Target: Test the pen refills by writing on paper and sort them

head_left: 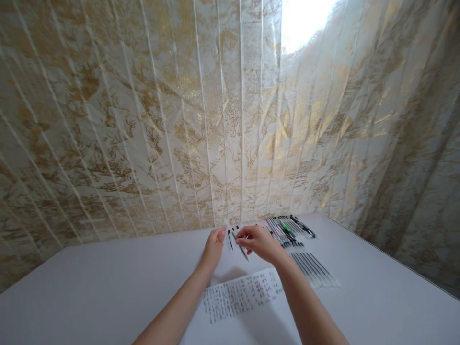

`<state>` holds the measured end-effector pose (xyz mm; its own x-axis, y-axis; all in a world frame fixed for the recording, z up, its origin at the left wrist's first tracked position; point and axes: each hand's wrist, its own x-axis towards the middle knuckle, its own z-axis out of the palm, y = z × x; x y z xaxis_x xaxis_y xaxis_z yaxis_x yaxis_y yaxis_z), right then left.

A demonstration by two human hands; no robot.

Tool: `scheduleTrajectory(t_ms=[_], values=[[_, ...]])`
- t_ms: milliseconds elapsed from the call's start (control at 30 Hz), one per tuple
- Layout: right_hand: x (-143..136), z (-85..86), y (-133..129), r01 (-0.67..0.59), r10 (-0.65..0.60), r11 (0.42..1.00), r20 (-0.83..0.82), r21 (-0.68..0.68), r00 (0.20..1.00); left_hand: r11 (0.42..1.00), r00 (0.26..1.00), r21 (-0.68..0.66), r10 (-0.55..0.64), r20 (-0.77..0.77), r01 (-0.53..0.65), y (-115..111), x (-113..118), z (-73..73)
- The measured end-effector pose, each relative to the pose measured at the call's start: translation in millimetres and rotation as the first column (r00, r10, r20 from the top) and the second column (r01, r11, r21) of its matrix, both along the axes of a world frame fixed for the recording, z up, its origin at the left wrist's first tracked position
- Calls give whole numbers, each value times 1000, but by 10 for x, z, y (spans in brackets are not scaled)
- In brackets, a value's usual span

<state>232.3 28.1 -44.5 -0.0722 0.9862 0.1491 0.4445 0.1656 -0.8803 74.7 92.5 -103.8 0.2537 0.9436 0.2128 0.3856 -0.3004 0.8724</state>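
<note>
In the head view, a slim grey-and-clear pen refill (pixel 244 254) slants between the fingertips of my right hand (pixel 259 241), its lower end near the tabletop. My left hand (pixel 213 249) is just to the left, fingers curled together; whatever they may hold is too pale and small to make out. Between the two hands lies a thin dark refill or pen part (pixel 230 240) with a black end. A few small black caps (pixel 235 228) rest on the table behind it.
A handwritten sheet of paper (pixel 242 297) lies under my forearms. To the right are a row of pens (pixel 287 227), a line of small black caps (pixel 293 244) and a row of several refills (pixel 314 269). The white table (pixel 118 282) meets a patterned curtain (pixel 172 143).
</note>
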Motion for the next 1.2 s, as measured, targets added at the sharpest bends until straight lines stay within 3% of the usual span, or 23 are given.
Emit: scheduleTrajectory(t_ms=[167, 267, 367, 467, 567, 733, 1000, 1200], values=[[-337, -164, 70, -94, 85, 995, -240, -23, 967, 991, 950, 2, -129, 286, 134, -473, -224, 299], [-511, -195, 42, -194, 168, 980, -371, -35, 913, 991, 894, -32, -102, 437, 129, -562, -376, 358], [-553, -213, 20, -238, 182, 970, -515, -44, 837, 998, 938, 51, -48, 344, 32, -505, -581, 362], [-511, -227, 23, -246, 148, 968, -673, -52, 725, 988, 987, 96, -132, 95, 123, -452, -759, 392], [-492, -229, 34, -279, 133, 959, -776, -57, 616, 972, 976, 100, -205, -79, 212, -479, -815, 456], [-539, -240, 42, -313, 118, 948, -857, -53, 502, 963, 968, 124, -229, -105, 241, -567, -766, 537], [-606, -271, 35, -314, 81, 946, -878, -82, 471, 954, 954, 117, -256, -154, 275, -540, -842, 606], [-691, -249, 20, -177, 45, 983, -859, -54, 511, 953, 949, 106, -265, -170, 285, -585, -833, 663]])
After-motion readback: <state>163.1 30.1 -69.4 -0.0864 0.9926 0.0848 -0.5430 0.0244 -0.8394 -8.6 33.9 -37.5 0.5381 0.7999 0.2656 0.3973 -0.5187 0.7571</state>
